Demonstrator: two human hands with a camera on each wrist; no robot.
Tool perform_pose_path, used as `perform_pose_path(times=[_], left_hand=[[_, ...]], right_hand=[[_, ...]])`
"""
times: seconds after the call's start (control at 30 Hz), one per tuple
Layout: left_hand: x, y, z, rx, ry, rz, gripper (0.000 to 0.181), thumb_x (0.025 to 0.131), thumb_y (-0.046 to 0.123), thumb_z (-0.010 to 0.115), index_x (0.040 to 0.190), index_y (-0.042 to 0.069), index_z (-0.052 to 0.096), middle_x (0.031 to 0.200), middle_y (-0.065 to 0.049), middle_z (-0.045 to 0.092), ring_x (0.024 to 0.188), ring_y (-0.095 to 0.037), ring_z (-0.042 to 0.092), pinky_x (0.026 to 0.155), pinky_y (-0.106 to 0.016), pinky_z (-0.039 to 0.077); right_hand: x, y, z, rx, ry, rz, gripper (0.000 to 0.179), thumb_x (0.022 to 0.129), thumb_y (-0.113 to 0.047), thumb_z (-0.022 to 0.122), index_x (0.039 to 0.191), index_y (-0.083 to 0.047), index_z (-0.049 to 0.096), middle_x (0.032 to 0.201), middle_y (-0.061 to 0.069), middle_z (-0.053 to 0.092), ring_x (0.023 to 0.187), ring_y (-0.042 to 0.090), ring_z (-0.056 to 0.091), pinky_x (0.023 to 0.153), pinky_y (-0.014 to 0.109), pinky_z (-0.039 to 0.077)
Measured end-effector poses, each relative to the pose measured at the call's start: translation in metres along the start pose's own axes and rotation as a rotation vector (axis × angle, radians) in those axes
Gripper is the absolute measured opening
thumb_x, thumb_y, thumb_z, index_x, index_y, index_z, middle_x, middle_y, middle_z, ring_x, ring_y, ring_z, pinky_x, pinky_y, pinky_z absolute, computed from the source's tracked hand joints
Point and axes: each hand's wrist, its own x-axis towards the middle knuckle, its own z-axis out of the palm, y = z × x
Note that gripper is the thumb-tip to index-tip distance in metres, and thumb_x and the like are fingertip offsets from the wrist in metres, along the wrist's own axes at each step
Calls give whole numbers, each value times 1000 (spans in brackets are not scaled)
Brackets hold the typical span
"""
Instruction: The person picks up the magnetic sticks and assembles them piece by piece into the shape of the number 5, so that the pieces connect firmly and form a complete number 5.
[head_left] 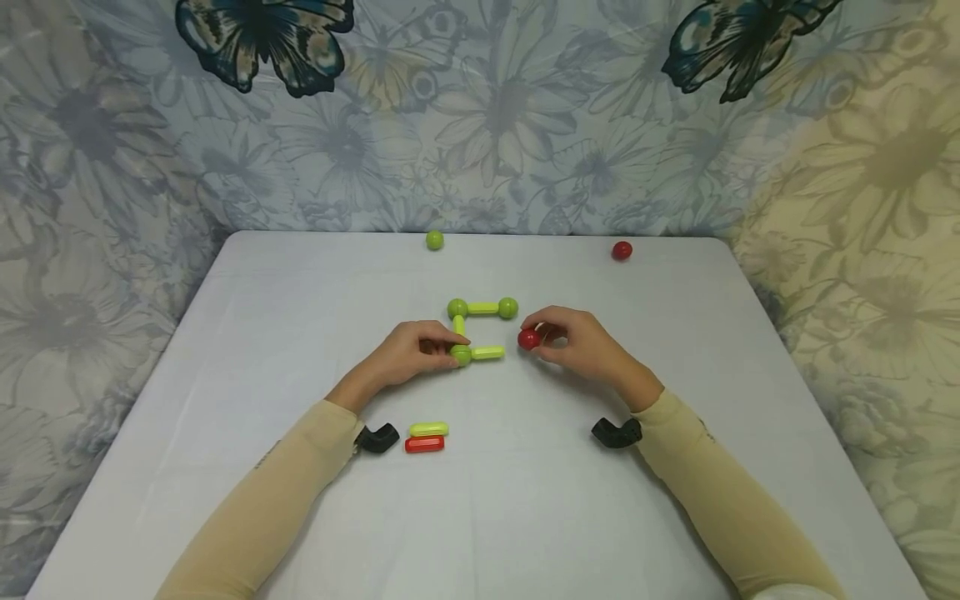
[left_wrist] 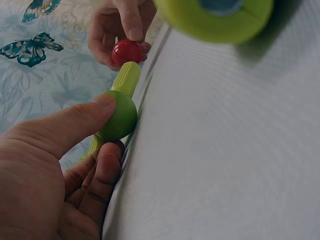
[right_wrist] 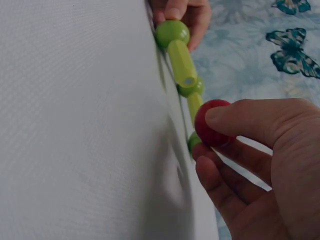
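Observation:
A joined shape of green balls and yellow-green rods lies mid-table, with a ball at its near corner (head_left: 461,356) and a rod (head_left: 488,352) sticking out to the right from it. My left hand (head_left: 411,348) pinches that near green ball (left_wrist: 120,117) between thumb and fingers. In my right hand (head_left: 581,340), a red ball (head_left: 528,339) is pinched between thumb and fingertips. The red ball (right_wrist: 215,122) is held a short way right of the rod's free end (right_wrist: 187,80), apart from it in the head view.
Near my left wrist lie a yellow-green rod (head_left: 429,428) and a red rod (head_left: 424,444) side by side. At the far table edge sit a loose green ball (head_left: 434,240) and a loose red ball (head_left: 622,250). A patterned wall covering (head_left: 495,150) rises behind the white table (head_left: 525,500).

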Motion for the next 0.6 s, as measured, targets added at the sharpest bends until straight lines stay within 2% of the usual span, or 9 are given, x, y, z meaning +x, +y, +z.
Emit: perform_pose_path(times=[0.13, 0.33, 0.6], left_hand=[[-3, 14, 0, -4, 1, -9, 34, 94, 0, 85, 127, -2, 79, 108, -16, 73, 86, -27, 60, 76, -30, 49], [4, -13, 4, 9, 6, -19, 36, 94, 3, 86, 129, 2, 79, 110, -15, 74, 87, -29, 60, 76, -30, 49], [3, -15, 4, 10, 9, -7, 36, 94, 15, 88, 130, 11, 81, 110, -6, 75, 88, -25, 61, 77, -30, 50]], right_hand=[[0, 2, 2, -19, -9, 14, 40, 90, 5, 84, 127, -6, 75, 120, 6, 73, 103, 24, 68, 95, 47, 58], [0, 3, 5, -67, -34, 58, 39, 90, -2, 88, 126, -11, 75, 115, 1, 73, 100, 21, 66, 90, 42, 57], [0, 0, 11, -71, -39, 68, 37, 91, -4, 88, 124, -13, 75, 115, 0, 72, 100, 21, 65, 90, 42, 55]])
